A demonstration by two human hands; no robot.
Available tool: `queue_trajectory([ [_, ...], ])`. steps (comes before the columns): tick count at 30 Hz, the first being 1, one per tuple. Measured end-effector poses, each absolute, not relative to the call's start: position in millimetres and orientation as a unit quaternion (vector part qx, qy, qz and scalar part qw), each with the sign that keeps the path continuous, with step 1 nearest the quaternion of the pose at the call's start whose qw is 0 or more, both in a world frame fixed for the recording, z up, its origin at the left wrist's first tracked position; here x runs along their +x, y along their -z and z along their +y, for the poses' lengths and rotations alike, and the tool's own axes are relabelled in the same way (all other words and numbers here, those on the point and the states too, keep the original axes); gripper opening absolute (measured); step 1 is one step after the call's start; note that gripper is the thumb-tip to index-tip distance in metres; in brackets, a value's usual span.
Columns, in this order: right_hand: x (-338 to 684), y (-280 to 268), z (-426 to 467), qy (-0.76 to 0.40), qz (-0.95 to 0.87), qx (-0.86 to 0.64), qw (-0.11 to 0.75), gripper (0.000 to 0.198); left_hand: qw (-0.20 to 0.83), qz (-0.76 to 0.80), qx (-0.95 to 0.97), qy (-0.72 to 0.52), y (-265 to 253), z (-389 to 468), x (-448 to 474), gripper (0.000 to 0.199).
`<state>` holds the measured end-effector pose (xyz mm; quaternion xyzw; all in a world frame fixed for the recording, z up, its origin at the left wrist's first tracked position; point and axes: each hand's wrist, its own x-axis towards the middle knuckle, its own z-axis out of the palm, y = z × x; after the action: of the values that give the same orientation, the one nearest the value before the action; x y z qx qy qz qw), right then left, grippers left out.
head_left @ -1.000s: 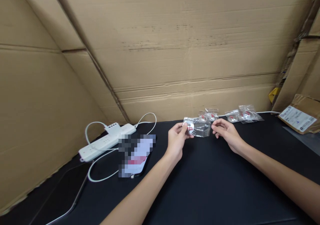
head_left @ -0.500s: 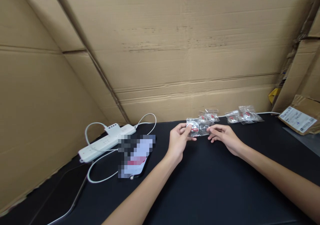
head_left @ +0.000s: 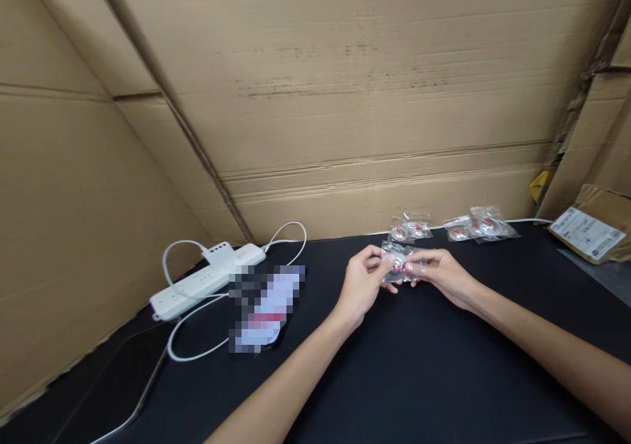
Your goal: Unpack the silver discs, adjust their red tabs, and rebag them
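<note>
Between my two hands is a clear plastic packet [head_left: 397, 266] holding a round silver disc with red marks. My left hand [head_left: 363, 278] pinches its left side, thumb on top of the disc. My right hand [head_left: 442, 275] grips the right side, its thumb and fingers close to the left thumb. The fingertips cover part of the disc. Just behind, against the cardboard, lie similar clear packets [head_left: 410, 228] with silver and red discs. Another group of these packets [head_left: 482, 226] sits farther right.
On the left lie a white power strip [head_left: 210, 280] with looped white cables, a phone with a blurred screen [head_left: 271, 309] and a dark flat tablet-like device [head_left: 116, 381]. A cardboard box with a white label [head_left: 589, 232] stands at the right. Cardboard walls [head_left: 345, 102] enclose the black tabletop [head_left: 394, 378].
My left hand has moved right and slightly down with the packet. My right hand has come in, its thumb now on the disc's right side, so the hands are closer together.
</note>
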<state>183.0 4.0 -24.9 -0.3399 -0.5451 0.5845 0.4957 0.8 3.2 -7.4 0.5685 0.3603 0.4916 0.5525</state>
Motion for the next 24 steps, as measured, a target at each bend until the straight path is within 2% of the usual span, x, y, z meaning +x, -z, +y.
queue_trajectory([
  [10,180.6,23.7,1.7,-0.561,-0.55,-0.372,0.495,0.018,0.501,0.398,0.608,-0.47,8.5,6.5,-0.1,0.03],
  [14,185.2,25.5,7.0,-0.553,-0.49,-0.401,0.542,0.022,0.421,0.429,0.602,-0.526,10.5,22.1,-13.2,0.028],
  [19,198.0,28.1,16.6,-0.569,-0.387,-0.419,0.592,0.015,0.333,0.53,0.544,-0.558,13.9,48.3,-42.7,0.022],
  [22,201.1,28.3,18.4,-0.579,-0.378,-0.428,0.583,0.013,0.285,0.567,0.558,-0.535,15.5,57.4,-57.4,0.021],
  [24,200.2,27.9,17.7,-0.581,-0.393,-0.431,0.567,0.013,0.184,0.608,0.611,-0.472,15.0,58.1,-62.0,0.023],
])
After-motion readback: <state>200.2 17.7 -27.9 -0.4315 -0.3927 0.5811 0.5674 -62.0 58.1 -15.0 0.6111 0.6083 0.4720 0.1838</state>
